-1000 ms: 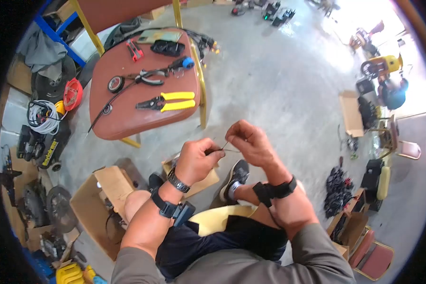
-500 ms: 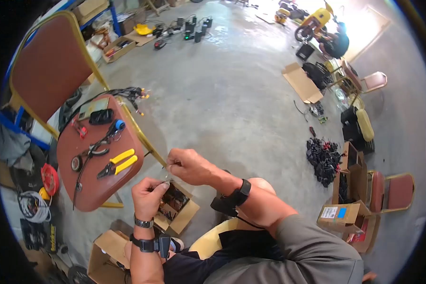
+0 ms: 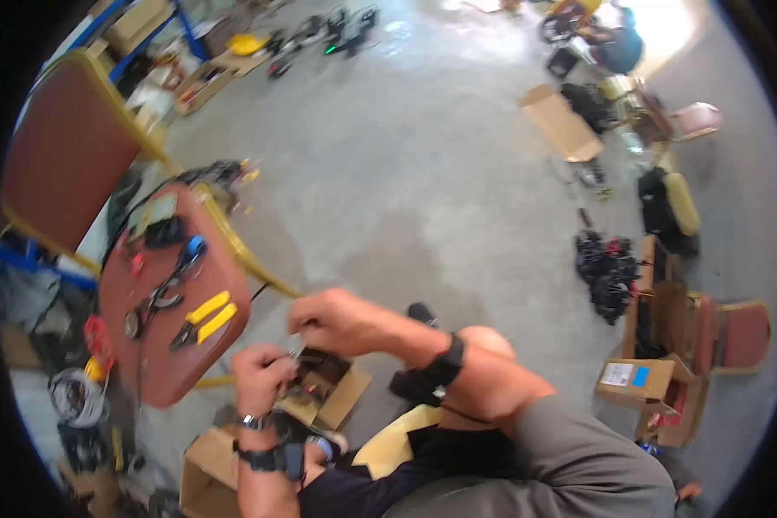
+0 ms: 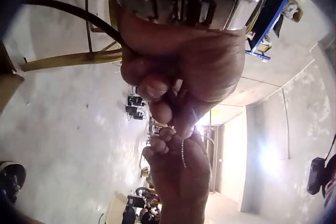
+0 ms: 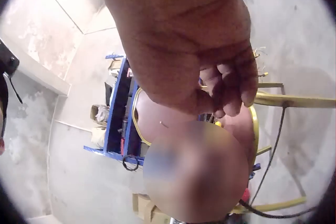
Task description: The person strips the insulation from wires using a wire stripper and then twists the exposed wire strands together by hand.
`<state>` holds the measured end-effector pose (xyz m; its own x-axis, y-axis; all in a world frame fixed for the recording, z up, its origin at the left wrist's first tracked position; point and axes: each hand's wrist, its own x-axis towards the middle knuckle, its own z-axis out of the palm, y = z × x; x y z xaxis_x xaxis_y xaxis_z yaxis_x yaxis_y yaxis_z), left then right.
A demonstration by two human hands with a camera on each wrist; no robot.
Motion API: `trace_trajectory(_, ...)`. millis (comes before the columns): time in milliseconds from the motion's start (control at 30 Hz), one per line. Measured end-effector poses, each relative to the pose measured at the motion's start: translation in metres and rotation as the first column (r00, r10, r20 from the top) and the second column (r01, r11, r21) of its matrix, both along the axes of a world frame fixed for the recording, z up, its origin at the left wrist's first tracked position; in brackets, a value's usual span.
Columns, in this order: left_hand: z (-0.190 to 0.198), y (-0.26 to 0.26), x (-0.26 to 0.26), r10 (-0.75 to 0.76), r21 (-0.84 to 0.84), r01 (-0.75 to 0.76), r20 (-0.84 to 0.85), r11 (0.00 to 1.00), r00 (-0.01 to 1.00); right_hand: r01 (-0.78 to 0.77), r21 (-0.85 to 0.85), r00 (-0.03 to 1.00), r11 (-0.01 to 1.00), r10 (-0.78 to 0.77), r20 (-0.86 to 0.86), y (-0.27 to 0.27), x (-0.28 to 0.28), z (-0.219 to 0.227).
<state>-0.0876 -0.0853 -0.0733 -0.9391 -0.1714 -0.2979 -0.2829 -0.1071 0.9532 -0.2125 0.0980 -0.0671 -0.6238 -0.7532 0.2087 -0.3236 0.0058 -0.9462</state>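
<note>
My left hand (image 3: 261, 380) grips a black cable (image 4: 73, 9), which enters the curled fingers from the side in the left wrist view. Just above it, my right hand (image 3: 330, 319) bends its fingers close to the left fingertips. A thin, silvery twisted wire (image 4: 183, 153) shows between the two hands, with the right fingers pinching near it; the exact pinch point is hidden. In the right wrist view the left hand is a blur. Yellow-handled wire strippers (image 3: 205, 319) lie on the brown chair seat (image 3: 160, 371), left of my hands.
Also on the seat are pliers (image 3: 166, 299) and a tape roll (image 3: 132, 325). An open cardboard box (image 3: 344, 399) of parts stands below my hands, another box (image 3: 209, 470) nearer. Black cables (image 3: 609, 272) lie heaped on the right, beside more boxes and chairs.
The head view has swung, so the chair and hands now appear further left. The hands moved from apart with a wire between them to close together, the right above the left.
</note>
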Motion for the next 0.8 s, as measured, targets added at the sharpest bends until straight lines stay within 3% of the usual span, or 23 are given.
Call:
trace_trajectory(100, 0.0, -0.002, -0.004, -0.078, -0.015, 0.078, 0.036, 0.997, 0.996, -0.072, 0.083, 0.997, 0.994, 0.069, 0.039, 0.009, -0.004, 0.01)
trace_trajectory(200, 0.0, 0.001, -0.003, -0.025, 0.136, 0.024, 0.01, 0.99, 1.0, -0.126, 0.152, 0.988, 0.98, 0.111, 0.104, 0.019, -0.009, 0.02)
trace_trajectory(267, -0.006, 0.002, -0.006, -0.006, 0.271, 0.02, -0.052, 0.962, 0.999, -0.097, 0.183, 0.995, 0.978, 0.093, 0.034, 0.024, -0.009, 0.02)
trace_trajectory(367, -0.01, 0.005, -0.008, -0.035, 0.295, 0.054, -0.068, 0.954, 0.997, -0.034, 0.237, 0.999, 0.971, 0.039, -0.017, 0.023, -0.008, 0.023)
trace_trajectory(700, -0.01, 0.006, -0.006, 0.007, 0.232, 0.001, -0.033, 0.973, 0.999, 0.104, 0.251, 0.993, 0.962, -0.087, -0.077, 0.017, -0.011, 0.02)
trace_trajectory(800, -0.012, -0.004, -0.001, 0.036, 0.29, -0.019, -0.054, 0.957, 0.998, 0.202, 0.164, 0.977, 0.966, -0.211, 0.035, 0.022, -0.026, 0.017)
